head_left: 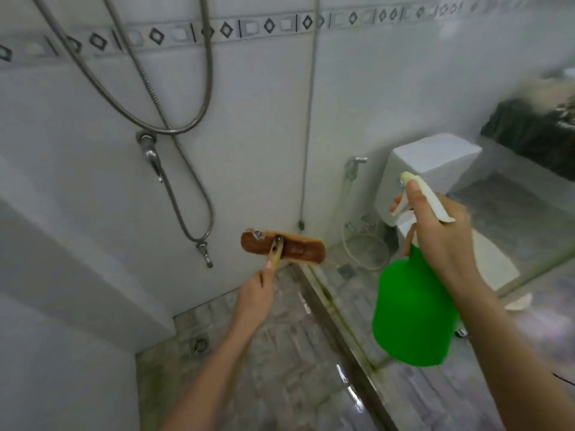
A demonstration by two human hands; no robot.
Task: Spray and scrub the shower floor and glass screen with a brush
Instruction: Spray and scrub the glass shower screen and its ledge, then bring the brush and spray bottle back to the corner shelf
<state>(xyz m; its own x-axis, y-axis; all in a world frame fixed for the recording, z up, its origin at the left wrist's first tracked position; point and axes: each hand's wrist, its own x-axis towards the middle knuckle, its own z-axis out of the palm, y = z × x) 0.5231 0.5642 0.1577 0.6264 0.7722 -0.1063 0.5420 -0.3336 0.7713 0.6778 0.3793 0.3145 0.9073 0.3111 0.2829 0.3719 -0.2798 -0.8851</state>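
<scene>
1 brush [283,247]: head up near the wall [249,150], just above the floor [289,353]; left hand [253,295] curled round its handle.
1 green bottle [410,309]: held before the screen [466,98]; right hand [441,241] clamped on its neck, forefinger along the sprayer.

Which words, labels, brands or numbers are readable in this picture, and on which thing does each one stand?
No text can be read.
Small sticker on the head of the brown wooden brush: too blurred to read.
Green plastic spray bottle: no label shows.
Grey tile border on the wall: diamond shapes only.
</scene>
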